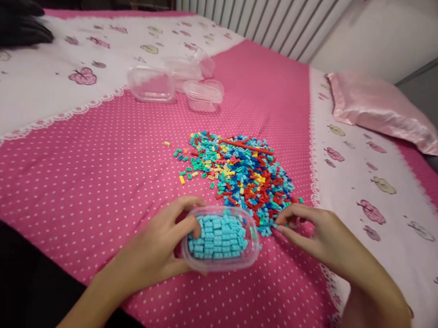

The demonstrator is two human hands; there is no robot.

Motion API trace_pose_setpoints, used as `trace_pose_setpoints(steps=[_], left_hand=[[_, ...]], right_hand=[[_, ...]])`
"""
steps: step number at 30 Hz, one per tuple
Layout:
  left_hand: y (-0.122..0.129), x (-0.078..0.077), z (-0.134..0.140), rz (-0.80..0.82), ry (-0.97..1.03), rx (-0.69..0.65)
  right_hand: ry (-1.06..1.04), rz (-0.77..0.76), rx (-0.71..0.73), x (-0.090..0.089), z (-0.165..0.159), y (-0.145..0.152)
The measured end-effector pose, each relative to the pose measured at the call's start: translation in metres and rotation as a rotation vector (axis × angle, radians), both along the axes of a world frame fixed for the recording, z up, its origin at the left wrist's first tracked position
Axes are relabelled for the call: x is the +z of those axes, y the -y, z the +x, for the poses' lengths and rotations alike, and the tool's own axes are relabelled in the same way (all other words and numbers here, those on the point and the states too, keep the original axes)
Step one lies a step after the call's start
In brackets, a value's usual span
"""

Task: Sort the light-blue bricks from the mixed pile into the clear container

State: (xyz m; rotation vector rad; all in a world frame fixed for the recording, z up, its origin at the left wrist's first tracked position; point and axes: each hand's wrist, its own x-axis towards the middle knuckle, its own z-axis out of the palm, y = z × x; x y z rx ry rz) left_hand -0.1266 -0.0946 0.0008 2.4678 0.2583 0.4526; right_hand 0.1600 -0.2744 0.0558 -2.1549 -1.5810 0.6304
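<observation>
My left hand (164,237) grips a clear plastic container (231,267) by its left end, with the thumb and fingers around the rim. One finger reaches over the edge onto the light-blue toy building bricks (217,239), which fill it in tight rows. Just beyond lies a mixed pile of small building bricks (246,178) in blue, red, green and yellow. At the pile's near right edge my right hand (311,229) has its thumb and fingertips drawn close together; whatever is between them is too small to make out.
Several clear plastic containers (151,84) stand farther back on the pink dotted bedspread (104,152). A long red strip (247,146) lies across the pile. A pink pillow (381,109) is at the right, and a black object (18,20) at the far left.
</observation>
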Motion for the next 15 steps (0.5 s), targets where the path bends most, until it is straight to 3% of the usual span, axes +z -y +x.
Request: trace_pose_setpoints(steps=[3,8,11,15], left_hand=[[0.006,0.003,0.003,-0.009,0.009,0.009],[0.024,0.003,0.015,0.010,0.086,0.053],[0.034,0.000,0.022,-0.015,0.143,0.087],[0.041,-0.005,0.026,-0.108,0.203,0.100]], right_hand=[[0.014,0.183,0.011,0.008,-0.017,-0.006],[0.172,0.568,0.084,0.013,-0.074,-0.022],[0.191,0.578,0.099,0.002,-0.100,-0.028],[0.191,0.541,0.078,-0.013,-0.103,-0.028]])
